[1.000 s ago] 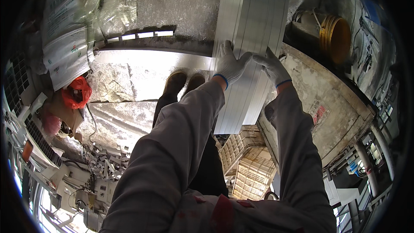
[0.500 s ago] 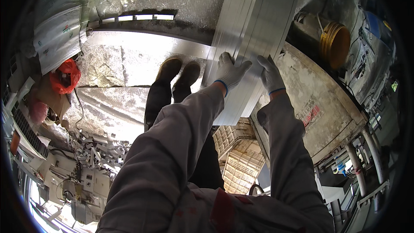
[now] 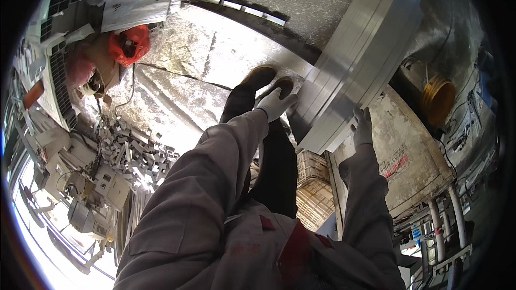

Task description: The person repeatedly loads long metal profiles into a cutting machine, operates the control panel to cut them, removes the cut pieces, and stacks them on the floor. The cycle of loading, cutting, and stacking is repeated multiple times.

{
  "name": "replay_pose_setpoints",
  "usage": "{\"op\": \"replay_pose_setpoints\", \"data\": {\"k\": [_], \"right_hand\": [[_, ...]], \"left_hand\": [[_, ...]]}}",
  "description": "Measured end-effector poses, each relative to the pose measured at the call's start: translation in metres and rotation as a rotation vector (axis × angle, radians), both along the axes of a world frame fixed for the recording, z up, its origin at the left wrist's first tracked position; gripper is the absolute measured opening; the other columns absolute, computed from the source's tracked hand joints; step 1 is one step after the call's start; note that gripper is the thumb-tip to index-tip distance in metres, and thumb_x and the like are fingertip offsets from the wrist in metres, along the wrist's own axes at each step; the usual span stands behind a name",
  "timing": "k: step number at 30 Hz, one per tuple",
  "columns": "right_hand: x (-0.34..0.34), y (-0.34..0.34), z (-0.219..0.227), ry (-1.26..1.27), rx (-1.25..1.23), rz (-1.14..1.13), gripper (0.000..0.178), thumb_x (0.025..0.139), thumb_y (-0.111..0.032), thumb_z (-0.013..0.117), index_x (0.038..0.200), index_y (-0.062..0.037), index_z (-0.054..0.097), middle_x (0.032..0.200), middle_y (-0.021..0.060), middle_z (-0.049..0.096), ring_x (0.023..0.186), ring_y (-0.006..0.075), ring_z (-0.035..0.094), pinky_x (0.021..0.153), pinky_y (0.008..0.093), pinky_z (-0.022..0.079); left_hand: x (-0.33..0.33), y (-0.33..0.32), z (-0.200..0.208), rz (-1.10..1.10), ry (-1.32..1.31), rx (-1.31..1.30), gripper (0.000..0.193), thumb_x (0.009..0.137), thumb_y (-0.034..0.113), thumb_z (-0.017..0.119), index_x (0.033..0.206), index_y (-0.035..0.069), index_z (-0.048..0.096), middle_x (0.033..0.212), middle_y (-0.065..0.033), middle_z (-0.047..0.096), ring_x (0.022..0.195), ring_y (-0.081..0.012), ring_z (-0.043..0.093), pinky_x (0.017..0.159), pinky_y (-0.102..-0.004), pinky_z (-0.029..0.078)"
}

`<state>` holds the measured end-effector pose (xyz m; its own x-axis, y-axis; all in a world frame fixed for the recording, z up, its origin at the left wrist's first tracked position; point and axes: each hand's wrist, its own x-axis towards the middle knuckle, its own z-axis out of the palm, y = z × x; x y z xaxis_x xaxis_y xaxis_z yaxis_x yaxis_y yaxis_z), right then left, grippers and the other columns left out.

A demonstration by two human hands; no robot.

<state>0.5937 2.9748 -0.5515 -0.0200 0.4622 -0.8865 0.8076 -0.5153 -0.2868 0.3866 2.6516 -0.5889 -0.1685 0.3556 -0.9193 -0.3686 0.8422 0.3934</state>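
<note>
A stack of long silvery metal profiles (image 3: 359,56) runs from the upper right toward me, its near end by my hands. My left hand (image 3: 277,104), in a pale knit glove with a blue cuff edge, is just left of this near end. Its fingers are apart and hold nothing; whether the thumb touches the stack I cannot tell. On the other side, my right hand (image 3: 363,127), gloved as well, is upright along the stack's right edge with fingers spread. Contact with the metal there is unclear.
Beneath the stack's right side is a worn, stained board (image 3: 411,137). A yellow bucket (image 3: 438,100) lies beyond it. Plastic crates (image 3: 313,190) are below the near end. Metal offcuts (image 3: 131,150) pile up at left, near a red bag (image 3: 130,45).
My view has turned, so the surroundings sit differently. My left hand has come off the top of the profiles to their left side. My right hand is now nearer the stack's near end.
</note>
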Motion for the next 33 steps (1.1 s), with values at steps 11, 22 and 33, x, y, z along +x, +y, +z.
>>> {"op": "replay_pose_setpoints", "data": {"k": [11,22,33], "right_hand": [[0.008,0.057,0.056,-0.061,0.0,0.454,0.107,0.094,-0.043,0.084,0.183,-0.0231,0.028,0.177,0.0059,0.048,0.157,0.0267,0.046,0.116,0.0551,0.038],[0.067,-0.003,0.256,-0.164,0.004,0.235,0.09,0.112,-0.042,0.069,0.185,-0.027,0.018,0.183,0.0125,0.037,0.16,0.0411,0.047,0.12,0.0561,0.045],[-0.148,-0.436,0.259,0.047,-0.405,0.94,0.036,0.099,-0.026,0.081,0.131,-0.0151,0.071,0.118,0.0011,0.073,0.11,0.0225,0.068,0.088,0.0386,0.054]], "left_hand": [[0.22,-0.542,0.292,0.397,-0.073,-0.789,0.078,0.105,0.065,0.068,0.136,-0.006,0.077,0.125,-0.0254,0.082,0.118,-0.0355,0.077,0.102,-0.0458,0.058],[0.215,-0.618,0.202,0.127,0.223,-0.618,0.035,0.107,0.022,0.059,0.126,0.005,0.083,0.122,-0.0204,0.083,0.112,-0.0345,0.08,0.093,-0.0496,0.063],[0.126,-0.811,0.256,1.18,0.277,-0.331,0.071,0.101,0.033,0.081,0.161,0.002,0.061,0.158,-0.0252,0.068,0.148,-0.0373,0.065,0.126,-0.0433,0.049]]}}
